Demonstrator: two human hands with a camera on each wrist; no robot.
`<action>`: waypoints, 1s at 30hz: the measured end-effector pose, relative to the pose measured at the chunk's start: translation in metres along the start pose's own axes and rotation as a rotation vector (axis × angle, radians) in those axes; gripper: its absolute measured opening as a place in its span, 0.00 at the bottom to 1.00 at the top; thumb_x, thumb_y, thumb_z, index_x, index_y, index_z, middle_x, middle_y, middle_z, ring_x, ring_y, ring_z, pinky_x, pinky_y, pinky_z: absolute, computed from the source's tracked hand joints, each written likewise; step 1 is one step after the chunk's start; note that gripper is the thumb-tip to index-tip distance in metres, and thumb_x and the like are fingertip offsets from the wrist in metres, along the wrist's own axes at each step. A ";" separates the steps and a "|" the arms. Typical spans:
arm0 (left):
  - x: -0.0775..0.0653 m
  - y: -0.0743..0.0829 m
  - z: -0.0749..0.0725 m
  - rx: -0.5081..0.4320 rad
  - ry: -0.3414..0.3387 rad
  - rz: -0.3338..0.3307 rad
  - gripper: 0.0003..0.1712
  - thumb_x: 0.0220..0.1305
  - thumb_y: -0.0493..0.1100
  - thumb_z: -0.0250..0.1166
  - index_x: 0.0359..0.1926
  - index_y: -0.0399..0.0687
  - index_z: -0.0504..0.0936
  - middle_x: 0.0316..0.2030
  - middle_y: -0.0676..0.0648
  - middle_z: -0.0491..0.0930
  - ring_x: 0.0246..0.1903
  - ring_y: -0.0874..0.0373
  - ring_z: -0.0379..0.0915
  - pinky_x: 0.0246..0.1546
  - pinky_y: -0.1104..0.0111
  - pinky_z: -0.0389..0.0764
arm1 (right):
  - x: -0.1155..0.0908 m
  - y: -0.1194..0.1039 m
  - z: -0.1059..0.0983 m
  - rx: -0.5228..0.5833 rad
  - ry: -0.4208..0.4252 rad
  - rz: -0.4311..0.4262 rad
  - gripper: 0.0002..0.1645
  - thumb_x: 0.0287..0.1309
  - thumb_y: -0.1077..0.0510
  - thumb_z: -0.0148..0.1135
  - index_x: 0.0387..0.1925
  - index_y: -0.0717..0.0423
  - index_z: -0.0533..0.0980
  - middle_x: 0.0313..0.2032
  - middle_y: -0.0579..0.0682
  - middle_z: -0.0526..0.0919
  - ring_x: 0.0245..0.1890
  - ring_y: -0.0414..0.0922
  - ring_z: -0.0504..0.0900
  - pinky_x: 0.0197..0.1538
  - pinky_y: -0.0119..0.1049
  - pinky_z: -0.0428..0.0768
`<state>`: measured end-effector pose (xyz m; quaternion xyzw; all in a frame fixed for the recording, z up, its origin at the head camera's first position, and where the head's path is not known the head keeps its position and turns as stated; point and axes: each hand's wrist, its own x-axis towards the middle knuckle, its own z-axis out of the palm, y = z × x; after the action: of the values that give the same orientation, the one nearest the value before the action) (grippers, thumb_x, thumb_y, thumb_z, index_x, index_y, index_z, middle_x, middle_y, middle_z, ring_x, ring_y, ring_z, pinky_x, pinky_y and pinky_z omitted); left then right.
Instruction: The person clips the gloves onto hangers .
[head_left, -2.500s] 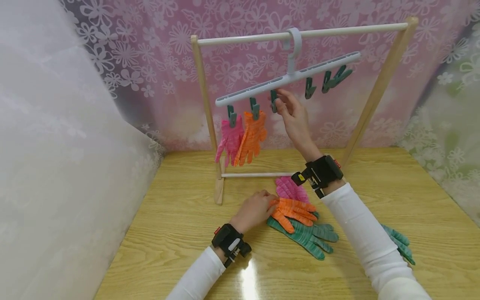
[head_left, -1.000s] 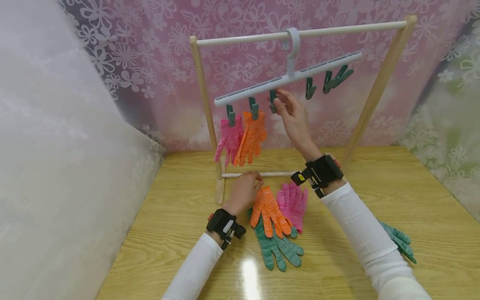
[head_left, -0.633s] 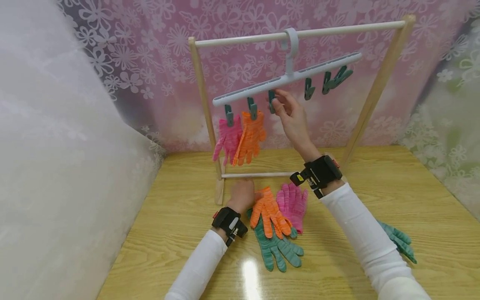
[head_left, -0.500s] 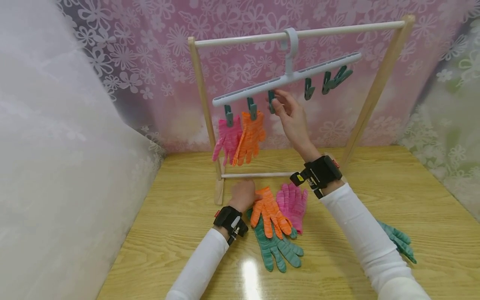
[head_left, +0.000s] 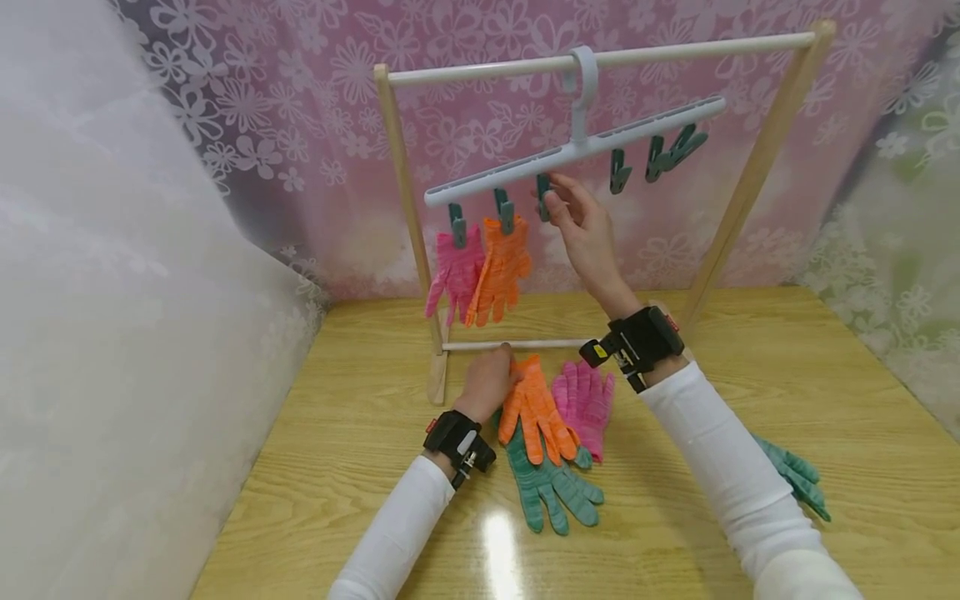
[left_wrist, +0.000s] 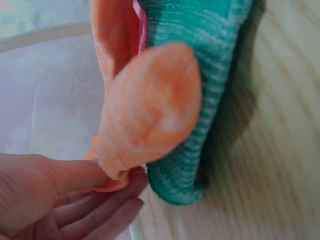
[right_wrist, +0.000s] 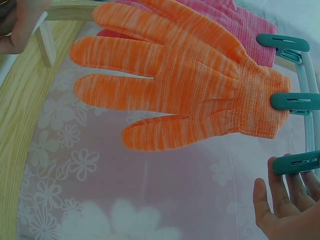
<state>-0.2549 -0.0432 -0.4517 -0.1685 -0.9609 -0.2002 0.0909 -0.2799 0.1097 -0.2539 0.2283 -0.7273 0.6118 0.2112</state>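
My left hand pinches the cuff of an orange glove between thumb and fingers; the left wrist view shows the glove cuff between them. This orange glove partly covers a green glove, and a pink glove lies alongside. Up at the hanger, my right hand holds a green clothespin. In the right wrist view, its fingers reach behind that clothespin; the thumb is out of frame. Left of it hang another orange glove and another pink glove, each clipped.
The grey hanger hooks over the white rail of a wooden stand. Several bare green clothespins hang on its right side. A further green glove lies at the right, partly behind my right sleeve. A white lower bar crosses behind the gloves.
My left hand first pulled the orange and green gloves leftward, exposing more of the pink one. It then took the orange cuff and moved it slightly upward. The right hand has stayed at the clothespin.
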 end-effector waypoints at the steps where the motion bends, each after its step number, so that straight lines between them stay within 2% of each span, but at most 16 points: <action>1: 0.001 0.000 -0.001 -0.022 0.012 0.005 0.11 0.58 0.46 0.65 0.34 0.44 0.75 0.22 0.50 0.74 0.19 0.59 0.71 0.18 0.71 0.67 | 0.000 0.000 0.000 -0.003 0.000 0.003 0.23 0.66 0.61 0.48 0.62 0.63 0.64 0.57 0.60 0.71 0.53 0.51 0.74 0.51 0.37 0.74; 8: 0.004 0.002 -0.010 -0.114 0.110 0.044 0.12 0.58 0.45 0.64 0.41 0.44 0.78 0.27 0.48 0.80 0.19 0.61 0.71 0.19 0.74 0.70 | 0.000 0.001 0.000 -0.010 -0.004 -0.001 0.24 0.66 0.61 0.48 0.62 0.63 0.64 0.57 0.60 0.71 0.53 0.52 0.74 0.52 0.38 0.74; 15: 0.005 0.008 -0.018 -0.163 0.221 0.117 0.11 0.60 0.43 0.63 0.41 0.41 0.79 0.23 0.48 0.78 0.14 0.65 0.65 0.15 0.76 0.64 | 0.002 0.000 0.000 -0.019 -0.003 0.010 0.24 0.66 0.59 0.48 0.62 0.62 0.65 0.57 0.59 0.72 0.52 0.52 0.74 0.54 0.42 0.73; 22: 0.010 0.014 -0.031 -0.184 0.229 0.107 0.12 0.64 0.45 0.58 0.45 0.45 0.77 0.20 0.50 0.76 0.11 0.64 0.62 0.13 0.74 0.60 | 0.001 0.000 -0.001 -0.042 -0.018 0.020 0.25 0.66 0.58 0.48 0.63 0.60 0.64 0.58 0.58 0.71 0.53 0.51 0.74 0.55 0.40 0.72; 30: 0.017 0.022 -0.048 -0.198 0.296 0.106 0.12 0.65 0.46 0.57 0.45 0.46 0.78 0.16 0.51 0.72 0.12 0.65 0.63 0.13 0.75 0.60 | 0.002 -0.002 -0.002 -0.054 -0.024 0.016 0.25 0.65 0.58 0.50 0.62 0.61 0.64 0.57 0.59 0.72 0.54 0.50 0.74 0.54 0.39 0.73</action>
<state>-0.2578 -0.0393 -0.3967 -0.1957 -0.9023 -0.3115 0.2247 -0.2807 0.1111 -0.2512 0.2242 -0.7479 0.5906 0.2038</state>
